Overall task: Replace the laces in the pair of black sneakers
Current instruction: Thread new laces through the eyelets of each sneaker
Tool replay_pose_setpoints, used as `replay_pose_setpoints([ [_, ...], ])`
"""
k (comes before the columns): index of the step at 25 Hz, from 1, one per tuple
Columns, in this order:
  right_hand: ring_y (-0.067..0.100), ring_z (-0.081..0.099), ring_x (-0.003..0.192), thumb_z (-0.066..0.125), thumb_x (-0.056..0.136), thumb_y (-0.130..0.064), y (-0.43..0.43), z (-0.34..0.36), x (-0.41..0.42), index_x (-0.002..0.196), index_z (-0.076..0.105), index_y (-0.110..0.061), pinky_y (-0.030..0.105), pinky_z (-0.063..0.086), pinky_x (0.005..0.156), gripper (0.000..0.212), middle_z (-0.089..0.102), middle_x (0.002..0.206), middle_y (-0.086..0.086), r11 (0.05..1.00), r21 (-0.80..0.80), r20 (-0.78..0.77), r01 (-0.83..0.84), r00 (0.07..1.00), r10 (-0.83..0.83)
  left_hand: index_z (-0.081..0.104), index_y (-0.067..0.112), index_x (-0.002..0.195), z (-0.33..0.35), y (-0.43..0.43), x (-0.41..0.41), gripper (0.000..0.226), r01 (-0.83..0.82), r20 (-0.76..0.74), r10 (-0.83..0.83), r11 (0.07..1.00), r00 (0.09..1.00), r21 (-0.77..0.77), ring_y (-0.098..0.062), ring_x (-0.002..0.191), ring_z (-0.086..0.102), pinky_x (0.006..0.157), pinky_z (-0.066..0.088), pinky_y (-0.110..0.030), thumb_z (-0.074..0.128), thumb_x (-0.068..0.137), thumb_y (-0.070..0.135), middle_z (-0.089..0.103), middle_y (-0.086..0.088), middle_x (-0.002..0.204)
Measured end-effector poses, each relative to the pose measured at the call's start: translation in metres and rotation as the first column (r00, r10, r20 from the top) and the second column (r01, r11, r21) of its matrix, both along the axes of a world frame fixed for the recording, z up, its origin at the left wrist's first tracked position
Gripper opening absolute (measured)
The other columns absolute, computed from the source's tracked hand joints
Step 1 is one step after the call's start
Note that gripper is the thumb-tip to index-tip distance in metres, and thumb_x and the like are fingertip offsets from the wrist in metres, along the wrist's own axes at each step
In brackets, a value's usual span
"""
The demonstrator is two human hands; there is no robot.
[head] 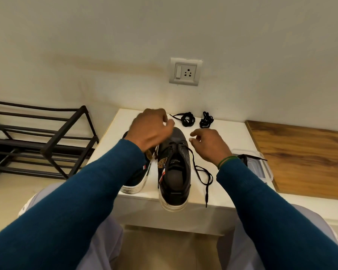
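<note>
Sneakers (174, 172) stand mid-bench (240, 135), heels near for lacing access. Right hand (210, 146) hovers empty, loosely curled, beside the slack old lace (206, 195). Left hand (150, 130) curls over the toes, grip indeterminate. New laces (206, 120) lie at the far edge.

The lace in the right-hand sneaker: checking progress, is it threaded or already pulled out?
Threaded but untied: the lace crosses the upper eyelets of the sneaker, and its loose end trails over the table edge.
</note>
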State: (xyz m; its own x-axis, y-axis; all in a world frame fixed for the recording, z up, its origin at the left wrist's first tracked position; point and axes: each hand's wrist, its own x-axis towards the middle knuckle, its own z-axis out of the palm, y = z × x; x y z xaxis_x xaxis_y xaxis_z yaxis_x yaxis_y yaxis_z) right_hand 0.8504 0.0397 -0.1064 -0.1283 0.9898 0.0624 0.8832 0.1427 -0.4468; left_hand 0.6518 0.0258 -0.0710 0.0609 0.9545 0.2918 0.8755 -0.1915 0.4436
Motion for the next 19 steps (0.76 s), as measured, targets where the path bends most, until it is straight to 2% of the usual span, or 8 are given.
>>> replay_pose_setpoints([
  [3, 0.02, 0.062, 0.104, 0.057, 0.097, -0.029, 0.004, 0.0, 0.004, 0.117, 0.071, -0.016, 0.03, 0.048, 0.09, 0.027, 0.069, 0.116, 0.005, 0.999, 0.042, -0.074, 0.03, 0.997, -0.026, 0.069, 0.007, 0.098, 0.002, 0.009, -0.008, 0.038, -0.004, 0.472, 0.101, 0.98, 0.876, -0.201, -0.027, 0.069, 0.057, 0.068, 0.046, -0.039, 0.036, 0.093, 0.026, 0.06, -0.008, 0.08],
  [5, 0.012, 0.061, 0.094, 0.057, 0.098, -0.028, 0.0, 0.002, -0.001, 0.11, 0.073, -0.015, 0.025, 0.045, 0.083, 0.024, 0.071, 0.108, 0.001, 0.996, 0.091, -0.196, 0.02, 0.981, -0.002, 0.068, 0.006, 0.104, -0.002, 0.012, -0.005, 0.039, 0.119, 0.749, 0.277, 0.897, 0.602, -0.426, -0.02, 0.052, 0.043, 0.055, 0.037, -0.031, 0.035, 0.089, 0.021, 0.05, -0.005, 0.069],
  [7, 0.009, 0.062, 0.089, 0.058, 0.098, -0.031, -0.003, 0.005, -0.011, 0.104, 0.074, -0.016, 0.025, 0.047, 0.081, 0.023, 0.072, 0.099, -0.005, 0.996, 0.089, -0.392, 0.03, 0.92, 0.008, 0.062, 0.002, 0.112, -0.002, 0.014, 0.002, 0.039, 0.239, 0.807, 0.374, 0.822, 0.458, -0.517, -0.014, 0.047, 0.031, 0.048, 0.029, -0.025, 0.034, 0.089, 0.016, 0.045, -0.003, 0.062],
  [9, 0.012, 0.067, 0.089, 0.061, 0.096, -0.035, -0.005, 0.009, -0.022, 0.1, 0.075, -0.02, 0.036, 0.055, 0.083, 0.021, 0.072, 0.091, -0.008, 0.998, 0.064, -0.569, 0.012, 0.822, 0.026, 0.054, 0.002, 0.119, 0.0, 0.016, 0.007, 0.036, 0.292, 0.796, 0.372, 0.788, 0.477, -0.543, -0.012, 0.048, 0.032, 0.046, 0.027, -0.024, 0.036, 0.098, 0.025, 0.048, -0.003, 0.063],
  [12, 0.008, 0.069, 0.089, 0.068, 0.093, -0.026, -0.011, 0.012, -0.033, 0.105, 0.076, -0.019, 0.028, 0.056, 0.084, 0.016, 0.074, 0.093, -0.007, 0.992, 0.074, -0.671, -0.103, 0.731, 0.126, 0.055, 0.004, 0.12, 0.0, 0.013, 0.01, 0.086, 0.442, 0.799, 0.283, 0.712, 0.53, -0.545, -0.012, 0.052, 0.038, 0.048, 0.027, -0.027, 0.023, 0.092, 0.079, 0.051, -0.003, 0.066],
  [14, 0.002, 0.069, 0.08, 0.071, 0.091, -0.016, -0.014, 0.013, -0.039, 0.107, 0.076, -0.014, 0.017, 0.054, 0.079, 0.017, 0.075, 0.091, -0.002, 0.982, 0.073, -0.629, -0.176, 0.756, 0.182, 0.063, 0.005, 0.113, 0.0, 0.011, 0.011, 0.101, 0.502, 0.8, 0.226, 0.676, 0.555, -0.539, -0.012, 0.053, 0.035, 0.05, 0.025, -0.029, 0.014, 0.083, 0.088, 0.041, 0.0, 0.061],
  [16, 0.004, 0.067, 0.077, 0.072, 0.089, -0.014, -0.012, 0.011, -0.044, 0.099, 0.077, -0.012, 0.019, 0.052, 0.075, 0.012, 0.074, 0.089, 0.001, 0.984, 0.073, -0.547, -0.161, 0.819, 0.174, 0.061, 0.003, 0.11, 0.0, 0.011, 0.01, 0.105, 0.509, 0.788, 0.227, 0.655, 0.572, -0.558, -0.013, 0.053, 0.034, 0.049, 0.026, -0.028, 0.012, 0.081, 0.09, 0.034, 0.0, 0.061],
  [19, 0.01, 0.063, 0.085, 0.068, 0.091, -0.014, -0.006, 0.009, -0.047, 0.092, 0.074, -0.014, 0.025, 0.05, 0.079, 0.006, 0.07, 0.093, -0.001, 0.984, 0.089, -0.388, -0.158, 0.904, 0.18, 0.038, -0.002, 0.143, -0.005, 0.014, 0.007, 0.116, 0.522, 0.81, 0.281, 0.646, 0.515, -0.556, -0.012, 0.054, 0.038, 0.046, 0.031, -0.027, 0.02, 0.078, 0.092, 0.035, -0.001, 0.063],
])
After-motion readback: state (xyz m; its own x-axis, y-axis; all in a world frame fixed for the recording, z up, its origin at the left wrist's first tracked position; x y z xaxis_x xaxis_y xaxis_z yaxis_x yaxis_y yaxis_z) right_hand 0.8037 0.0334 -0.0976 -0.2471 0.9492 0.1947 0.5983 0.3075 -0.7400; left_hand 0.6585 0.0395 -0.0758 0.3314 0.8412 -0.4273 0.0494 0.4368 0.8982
